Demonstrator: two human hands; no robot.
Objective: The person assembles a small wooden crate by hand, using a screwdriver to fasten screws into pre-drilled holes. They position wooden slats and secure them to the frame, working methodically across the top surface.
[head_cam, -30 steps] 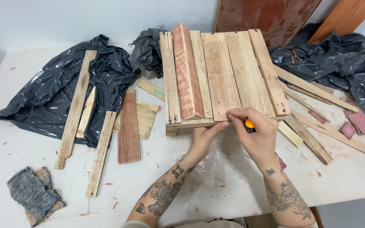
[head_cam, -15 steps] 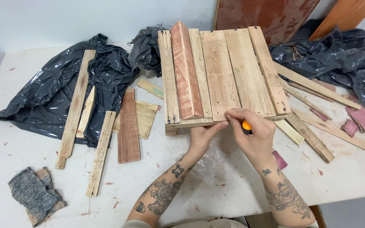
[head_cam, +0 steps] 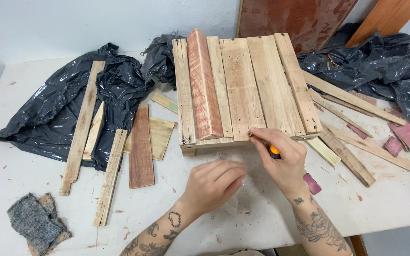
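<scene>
Hands at the near edge of a slatted wooden panel

Far left of the hands lie a grey rag (head_cam: 33,223) and loose wood strips (head_cam: 111,175). The left hand (head_cam: 212,182) rests empty, fingers loosely curled, on the white table (head_cam: 15,161) below the wooden panel (head_cam: 243,87). The right hand (head_cam: 281,159) grips an orange-tipped tool (head_cam: 274,150), fingertips touching the panel's front edge.

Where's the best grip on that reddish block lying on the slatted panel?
Pinch the reddish block across its two long sides near the middle, coming down from above. It lies loose on the slatted panel with its ridged top up, and both flanks look free of the hands.
</scene>
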